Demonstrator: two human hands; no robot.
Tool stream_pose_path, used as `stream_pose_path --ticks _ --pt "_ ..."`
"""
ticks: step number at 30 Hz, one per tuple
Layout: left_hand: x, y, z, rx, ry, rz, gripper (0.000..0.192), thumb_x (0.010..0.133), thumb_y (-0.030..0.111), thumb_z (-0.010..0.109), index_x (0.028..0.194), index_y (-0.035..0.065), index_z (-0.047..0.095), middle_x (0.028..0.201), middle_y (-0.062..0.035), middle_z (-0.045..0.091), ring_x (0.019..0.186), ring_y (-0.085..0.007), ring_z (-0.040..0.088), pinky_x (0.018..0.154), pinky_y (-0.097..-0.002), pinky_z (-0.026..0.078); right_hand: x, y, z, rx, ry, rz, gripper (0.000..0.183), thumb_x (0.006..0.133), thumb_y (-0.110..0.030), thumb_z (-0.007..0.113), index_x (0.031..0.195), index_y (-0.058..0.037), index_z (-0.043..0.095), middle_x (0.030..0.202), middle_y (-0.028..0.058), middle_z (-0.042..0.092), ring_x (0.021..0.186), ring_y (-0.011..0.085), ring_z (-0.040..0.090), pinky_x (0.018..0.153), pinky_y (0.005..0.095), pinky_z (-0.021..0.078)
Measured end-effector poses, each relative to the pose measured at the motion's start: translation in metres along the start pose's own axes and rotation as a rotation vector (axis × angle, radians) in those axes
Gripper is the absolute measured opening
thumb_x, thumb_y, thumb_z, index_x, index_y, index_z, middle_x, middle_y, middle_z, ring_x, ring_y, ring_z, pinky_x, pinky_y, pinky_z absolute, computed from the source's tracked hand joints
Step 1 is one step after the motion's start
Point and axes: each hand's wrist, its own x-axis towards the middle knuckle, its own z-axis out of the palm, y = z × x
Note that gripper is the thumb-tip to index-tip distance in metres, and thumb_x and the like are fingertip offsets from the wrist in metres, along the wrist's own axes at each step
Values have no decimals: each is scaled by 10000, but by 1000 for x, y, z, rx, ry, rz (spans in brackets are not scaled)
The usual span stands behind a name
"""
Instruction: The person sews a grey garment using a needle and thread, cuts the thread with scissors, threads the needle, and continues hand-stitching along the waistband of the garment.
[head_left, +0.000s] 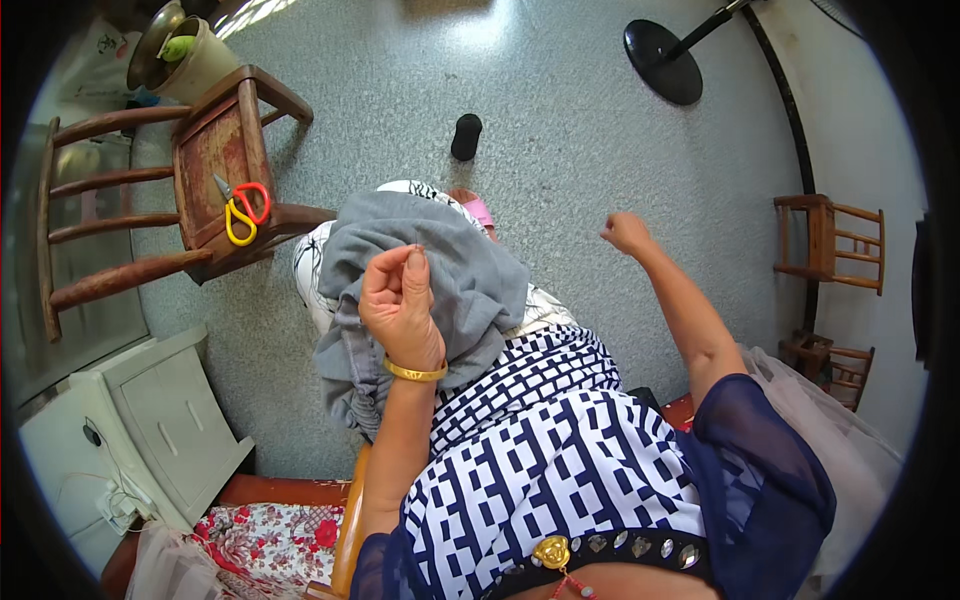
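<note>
Above my lap, my left hand (397, 292) pinches a very thin, needle-like thing (417, 238) upright between thumb and forefinger. Under that hand a crumpled grey cloth garment (465, 277) with a gathered, elastic-looking edge lies over my thighs. My right hand (626, 232) is raised out to the right, away from the cloth, its fingers bent together; whether it grips something as fine as a thread cannot be seen. Scissors (244, 212) with one red and one yellow handle lie on the seat of a wooden chair at the left, their blades pointing up and left.
The worn wooden chair (214, 161) stands close by my knees at the left. Behind it is a pale bucket (196, 64). A white cabinet (176, 424) is at the lower left. A black cylindrical object (466, 137) and a round black stand base (664, 62) are on the floor ahead.
</note>
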Motion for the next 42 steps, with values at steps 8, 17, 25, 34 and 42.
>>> stream_pose_path --ticks 8,17,25,34,42 --pt "15 -31 14 237 -2 -106 67 830 82 581 858 38 538 643 47 501 476 10 337 418 -145 242 117 -91 32 512 402 -364 112 704 -108 574 800 -70 619 804 129 616 778 301 581 686 397 453" --pt "23 -42 13 543 -75 -28 109 793 48 612 863 -2 546 705 -20 557 569 -25 480 518 -138 378 201 -175 60 534 163 -128 111 742 -150 576 823 -108 638 866 107 614 832 282 588 709 388 470" --pt "34 -47 4 720 -168 103 145 687 -1 654 807 59 599 583 -46 575 444 -151 528 447 -237 409 225 -228 88 541 352 -19 141 752 -162 602 888 -131 621 927 93 548 815 313 572 707 412 462" --pt "46 -44 3 722 -302 79 156 687 7 653 822 62 598 559 -38 550 435 -156 527 424 -246 426 241 -226 97 392 438 -184 106 779 -99 534 878 -67 515 921 137 526 737 366 567 620 468 457" --pt "47 -43 11 781 -301 155 169 696 12 642 849 64 592 535 -27 524 427 -156 514 428 -244 420 239 -207 103 493 462 -307 97 744 -42 537 834 -17 514 822 157 530 716 356 569 624 440 470"
